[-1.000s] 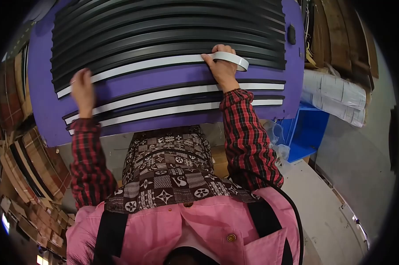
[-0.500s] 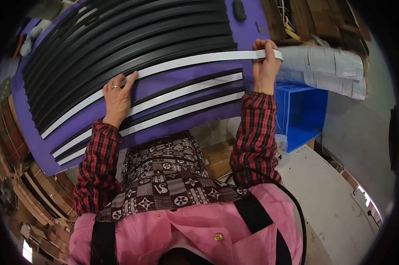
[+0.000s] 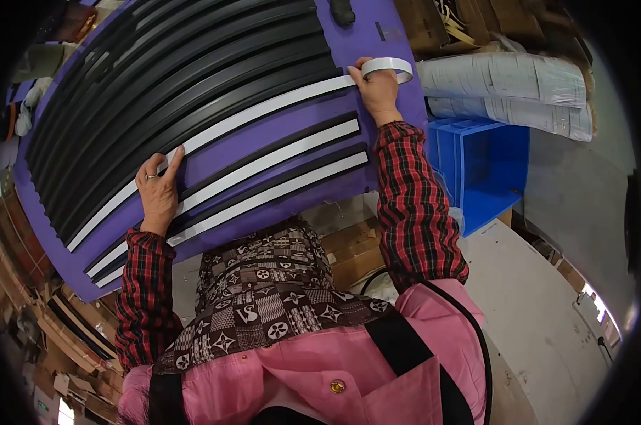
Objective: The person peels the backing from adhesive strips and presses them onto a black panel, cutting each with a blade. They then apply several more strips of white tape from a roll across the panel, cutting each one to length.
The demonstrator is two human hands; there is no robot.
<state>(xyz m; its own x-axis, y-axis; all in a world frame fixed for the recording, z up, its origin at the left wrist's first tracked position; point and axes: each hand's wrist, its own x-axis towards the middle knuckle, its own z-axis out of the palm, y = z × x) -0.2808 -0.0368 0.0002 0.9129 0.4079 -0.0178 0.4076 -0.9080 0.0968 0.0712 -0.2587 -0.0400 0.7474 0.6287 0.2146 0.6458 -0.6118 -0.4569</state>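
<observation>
A long strip of white tape (image 3: 263, 113) runs along the nearest of the black ribbed strips (image 3: 214, 78) on a purple board (image 3: 253, 145). My right hand (image 3: 378, 92) is closed on the tape near the strip's right end, and its loose end curls in a loop over the fingers. My left hand (image 3: 159, 188) touches the same strip further left, thumb spread from the bent fingers, a ring on one finger. Closer to me lie two separate black strips with white tape on them, the upper one (image 3: 285, 145) and the lower one (image 3: 285, 188).
A blue plastic crate (image 3: 494, 173) stands right of the board, beneath plastic-wrapped white rolls (image 3: 504, 78). A small dark object (image 3: 342, 12) lies on the board's far edge. Cardboard (image 3: 349, 258) is below the board. A black cable (image 3: 469, 319) crosses my right side.
My right hand has moved left and turned over, so the tape's end now loops above it. My left hand has slid left and nearer along the strip. The view has shifted.
</observation>
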